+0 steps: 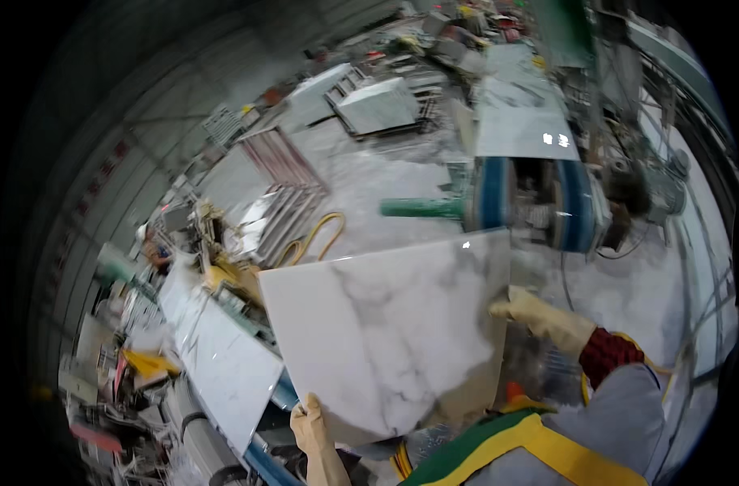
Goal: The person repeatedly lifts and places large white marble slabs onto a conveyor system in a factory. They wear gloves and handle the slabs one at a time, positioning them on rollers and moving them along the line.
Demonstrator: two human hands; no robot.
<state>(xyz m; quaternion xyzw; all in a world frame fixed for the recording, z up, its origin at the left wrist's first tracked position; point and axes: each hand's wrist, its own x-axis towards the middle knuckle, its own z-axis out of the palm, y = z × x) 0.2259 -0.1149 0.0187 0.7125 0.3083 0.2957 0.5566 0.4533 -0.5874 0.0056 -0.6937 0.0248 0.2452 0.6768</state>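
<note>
I'm at the holding step, it seems: left hand (309, 425) pinches the slab's (386, 332) lower left edge, right hand (544, 314) its right; shifting it calls for even grip.

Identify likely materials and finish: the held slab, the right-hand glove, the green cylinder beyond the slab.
Slab: polished stone or glazed ceramic, can't tell which; white face, grey veining, a bright glint near the top edge.
Right-hand glove: perhaps rubber, matt; cream, fairly smooth, but blur leaves leather possible.
Green cylinder: possibly painted metal; even green colour, plastic not ruled out.
</note>
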